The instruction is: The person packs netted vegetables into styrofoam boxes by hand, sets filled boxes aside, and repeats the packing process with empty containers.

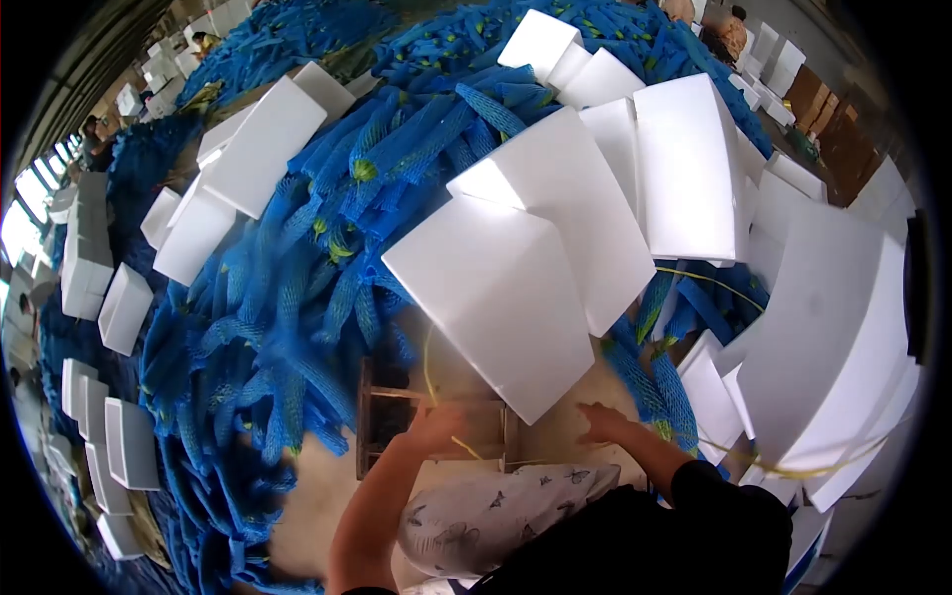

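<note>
My left hand (436, 428) is closed around a thin yellow strap (428, 369), which shows above the hand and again below it; its fingers are partly blurred. Just behind that hand stands a low wooden frame (364, 416). To the right, my right hand (607, 424) has its fingers apart, pointing left, and holds nothing. Beyond both hands, a large white foam box (496, 297) lies tilted. It overlaps another white foam box (580, 198) behind it, and neither hand touches them.
Blue mesh-sleeved long produce (288, 327) with green ends is heaped ahead and left. More foam boxes (263, 149) lie on the heap; a tall stack (813, 337) stands at right. Another yellow strap (783, 468) crosses the right side. Other people (729, 35) are far back.
</note>
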A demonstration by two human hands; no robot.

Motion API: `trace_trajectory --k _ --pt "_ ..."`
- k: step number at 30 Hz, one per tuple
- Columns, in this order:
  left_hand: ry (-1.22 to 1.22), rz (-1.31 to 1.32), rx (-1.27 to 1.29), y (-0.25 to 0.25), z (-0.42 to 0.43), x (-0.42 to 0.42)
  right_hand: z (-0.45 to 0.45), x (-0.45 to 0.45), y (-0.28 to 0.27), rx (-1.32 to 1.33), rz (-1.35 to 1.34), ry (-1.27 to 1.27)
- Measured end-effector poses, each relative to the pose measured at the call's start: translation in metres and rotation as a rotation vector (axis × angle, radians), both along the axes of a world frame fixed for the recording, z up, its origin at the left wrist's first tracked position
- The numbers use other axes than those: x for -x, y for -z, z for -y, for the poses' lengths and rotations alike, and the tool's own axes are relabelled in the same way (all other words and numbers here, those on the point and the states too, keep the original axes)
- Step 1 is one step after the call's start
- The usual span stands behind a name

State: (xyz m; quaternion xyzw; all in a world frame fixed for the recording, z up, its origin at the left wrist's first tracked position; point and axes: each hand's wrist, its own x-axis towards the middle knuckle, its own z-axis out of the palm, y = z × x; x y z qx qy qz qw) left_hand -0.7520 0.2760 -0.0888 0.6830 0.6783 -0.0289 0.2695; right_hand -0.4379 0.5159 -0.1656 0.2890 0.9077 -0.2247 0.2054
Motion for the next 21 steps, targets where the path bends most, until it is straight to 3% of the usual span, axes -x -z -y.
trace_trajectory --k 1,2,3,4,5,6,7,8,9,10,12,13,14,15,16,18,21 --pt "-0.003 0.012 0.011 0.017 0.016 -0.011 -0.008 0.016 0.03 0.123 -0.197 0.245" --pt "-0.178 0.035 0.093 0.028 0.031 -0.018 -0.019 0.036 0.05 0.244 -0.399 0.49" --pt "-0.351 0.051 0.169 0.039 0.042 -0.019 -0.038 0.06 0.036 0.538 -0.583 0.886" --pt "-0.349 0.044 0.17 0.054 0.056 -0.016 -0.055 0.082 0.019 0.84 -0.759 1.286" --pt "-0.759 0.613 0.1 0.071 0.069 -0.011 -0.091 0.075 0.043 0.657 -0.973 1.283" --pt "-1.152 1.201 0.019 0.08 0.075 -0.011 -0.119 0.084 0.028 0.545 -1.253 1.336" --pt "-1.284 1.334 -0.15 0.046 0.069 -0.013 -0.128 0.102 -0.034 0.43 -1.472 1.434" --pt "-1.412 1.459 -0.338 0.0 0.059 -0.01 -0.165 0.097 -0.044 0.443 -1.586 1.193" --pt "-1.344 1.386 -0.466 -0.016 0.053 -0.006 -0.16 0.115 -0.093 0.101 -1.613 0.989" --pt "-1.353 1.399 -0.558 -0.036 0.043 -0.006 -0.157 0.125 -0.127 -0.203 -1.487 0.92" --pt "-1.173 1.547 -0.569 -0.024 0.026 0.0 -0.16 0.135 -0.161 -0.542 -1.134 0.729" --pt "-1.296 1.475 -0.591 -0.02 0.012 -0.003 -0.163 0.138 -0.169 -0.543 -1.15 0.72" --pt "-1.274 1.323 -0.589 0.017 0.004 0.001 -0.164 0.14 -0.173 -0.447 -0.992 0.578" --pt "-1.333 1.408 -0.486 0.022 0.001 0.0 -0.161 0.142 -0.176 -0.349 -0.825 0.433" --pt "-1.39 1.492 -0.386 0.024 -0.002 -0.001 -0.143 0.151 -0.186 -0.07 -0.848 0.384" --pt "-1.399 1.709 -0.572 0.016 0.0 -0.009 -0.111 0.177 -0.181 0.106 -1.013 0.324" --pt "-1.457 1.699 -0.678 -0.006 0.021 -0.017 -0.087 0.206 -0.215 0.381 -1.184 0.386"
